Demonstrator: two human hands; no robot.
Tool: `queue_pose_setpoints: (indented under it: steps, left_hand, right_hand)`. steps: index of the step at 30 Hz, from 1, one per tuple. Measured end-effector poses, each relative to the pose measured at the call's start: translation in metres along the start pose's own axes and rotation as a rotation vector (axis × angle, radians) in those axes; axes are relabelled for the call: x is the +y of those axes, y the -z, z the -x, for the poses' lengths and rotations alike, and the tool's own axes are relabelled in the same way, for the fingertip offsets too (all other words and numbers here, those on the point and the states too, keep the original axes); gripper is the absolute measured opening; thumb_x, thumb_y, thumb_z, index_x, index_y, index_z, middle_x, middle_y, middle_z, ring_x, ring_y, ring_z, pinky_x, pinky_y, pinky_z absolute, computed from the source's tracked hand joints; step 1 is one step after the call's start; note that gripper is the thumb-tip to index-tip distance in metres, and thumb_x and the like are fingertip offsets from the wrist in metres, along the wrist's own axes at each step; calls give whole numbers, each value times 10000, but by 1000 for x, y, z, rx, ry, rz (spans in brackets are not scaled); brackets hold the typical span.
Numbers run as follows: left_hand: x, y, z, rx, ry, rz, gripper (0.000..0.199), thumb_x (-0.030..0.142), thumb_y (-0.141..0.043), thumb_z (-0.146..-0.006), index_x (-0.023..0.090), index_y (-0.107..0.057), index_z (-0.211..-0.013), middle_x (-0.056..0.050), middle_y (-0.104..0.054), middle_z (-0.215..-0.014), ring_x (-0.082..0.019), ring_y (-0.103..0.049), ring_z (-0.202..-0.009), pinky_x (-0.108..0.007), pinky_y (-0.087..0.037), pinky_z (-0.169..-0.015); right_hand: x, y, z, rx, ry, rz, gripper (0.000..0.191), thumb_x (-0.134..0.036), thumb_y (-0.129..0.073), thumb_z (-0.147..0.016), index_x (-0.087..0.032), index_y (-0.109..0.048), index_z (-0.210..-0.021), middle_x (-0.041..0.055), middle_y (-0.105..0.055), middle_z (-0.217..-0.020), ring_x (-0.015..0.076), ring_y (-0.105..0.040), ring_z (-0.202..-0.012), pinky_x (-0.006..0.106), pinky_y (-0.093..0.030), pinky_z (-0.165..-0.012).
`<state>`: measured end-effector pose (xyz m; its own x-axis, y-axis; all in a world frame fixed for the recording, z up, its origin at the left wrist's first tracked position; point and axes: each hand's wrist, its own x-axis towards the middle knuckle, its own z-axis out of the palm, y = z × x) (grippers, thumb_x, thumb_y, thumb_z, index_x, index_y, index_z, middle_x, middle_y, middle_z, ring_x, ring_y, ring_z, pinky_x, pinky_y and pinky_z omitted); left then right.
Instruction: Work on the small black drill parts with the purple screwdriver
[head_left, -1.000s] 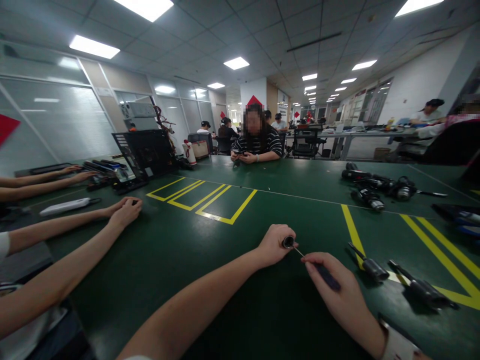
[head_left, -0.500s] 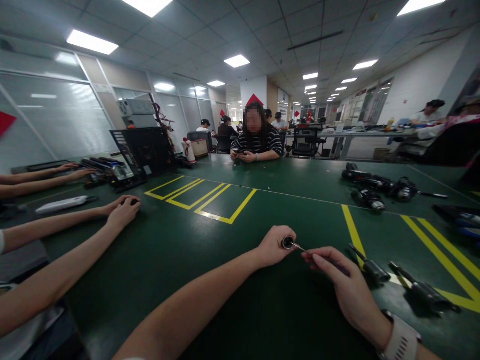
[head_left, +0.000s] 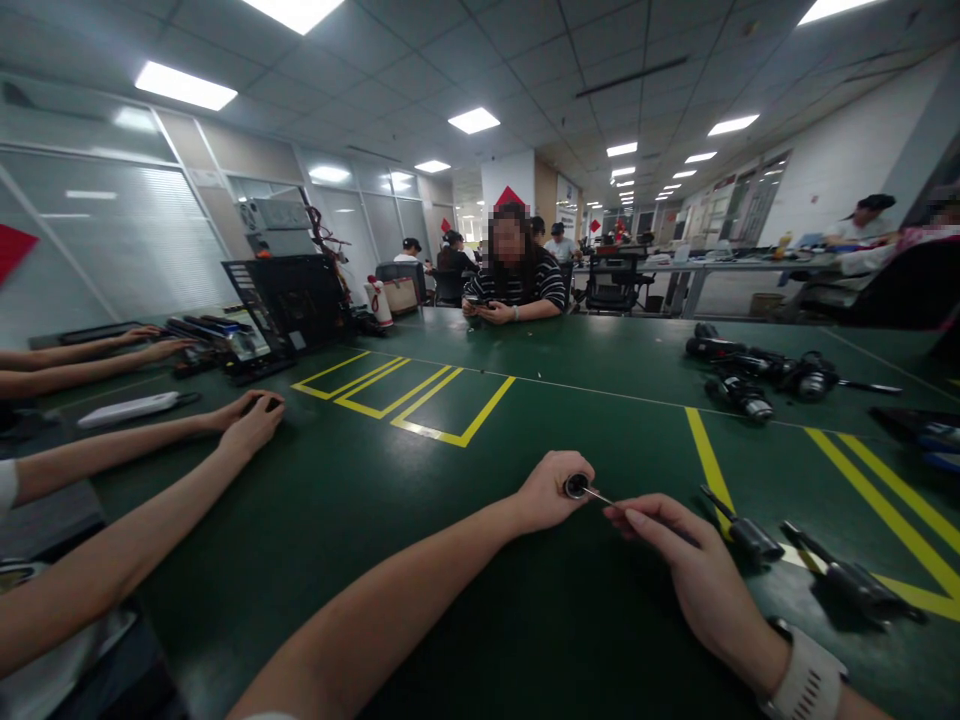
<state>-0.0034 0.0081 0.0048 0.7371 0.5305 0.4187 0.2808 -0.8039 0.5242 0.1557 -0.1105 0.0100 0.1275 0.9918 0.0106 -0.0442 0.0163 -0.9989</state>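
Tabletop: dark green (head_left: 405,540), marked with yellow tape outlines (head_left: 487,412), one group left of centre, one at the right.
Dark tools beside the right hand: two, a nearer one (head_left: 862,590) and a farther one (head_left: 754,538), each with a thin end and a thicker cylindrical end, lying across or near the yellow tape.
Tool cluster: several black and metallic tools (head_left: 780,375) heaped at the far right, well apart from both hands.
Left side: co-worker's hands (head_left: 251,425) together at the tabletop's edge; near them a white bar-shaped item (head_left: 131,408); behind, a black open-framed case (head_left: 300,300).
Far edge: a seated person in a striped top (head_left: 529,288), forearms on the tabletop.
Obstruction: left-hand fingers cover most of the cylinder's body; right-hand fingers hide the tool's rear part.
Cylinder: dark, hollow, metallic rim (head_left: 576,486), held above the tabletop, mouth facing the wearer.
Thin tool: slim, straight, bright shaft (head_left: 598,495), tip at the cylinder's mouth; depth of entry cannot be told.
Left hand: curled closely around the cylinder (head_left: 551,490).
Right hand: thumb and fingers pinching the thin tool (head_left: 679,545); pale-strapped watch (head_left: 810,675) at the wrist.
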Motion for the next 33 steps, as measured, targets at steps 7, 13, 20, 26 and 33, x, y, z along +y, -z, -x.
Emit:
queue_pose_setpoints:
  steps: [7, 13, 20, 26, 33]
  left_hand:
    - [0, -2, -1, -13, 25, -16, 137, 246, -614, -767, 152, -523, -727, 9, -540, -724, -112, -496, -665, -248, -387, -701]
    - [0, -2, 1, -31, -42, -147, 74, 204, -560, -797, 158, -530, -747, 9, -551, -719, -125, -518, -714, -264, -369, -732]
    - [1, 0, 1, -83, -76, -154, 52, 138, -547, -773, 157, -523, -731, 8, -549, -707, -128, -518, -715, -268, -374, -745]
    - [1, 1, -1, -57, -3, -22, 97, 173, -585, -763, 157, -504, -712, 18, -525, -706, -109, -499, -669, -246, -397, -713]
    - [0, -1, 0, 6, 36, -32, 112, 222, -590, -768, 160, -511, -717, 22, -519, -704, -110, -486, -658, -248, -382, -693]
  right_hand:
    - [4, 1, 0, 39, 47, 30, 220, -414, -632, -758, -218, -690, -838, 41, -685, -898, 244, -586, -929, 364, -430, -814]
    - [4, 2, 3, 35, 41, 240, 242, -425, -604, -776, -217, -688, -867, 44, -686, -888, 267, -587, -940, 391, -404, -824]
    - [1, 0, 0, 31, -21, -2, 201, -374, -639, -743, -189, -699, -794, 60, -703, -863, 260, -600, -895, 386, -431, -806]
    - [2, 1, 2, 35, 23, 77, 235, -408, -629, -762, -210, -698, -869, 53, -694, -920, 248, -596, -885, 374, -446, -783]
    - [4, 2, 4, 18, 68, 208, 256, -434, -590, -793, -225, -694, -898, 41, -683, -895, 254, -591, -912, 369, -444, -773]
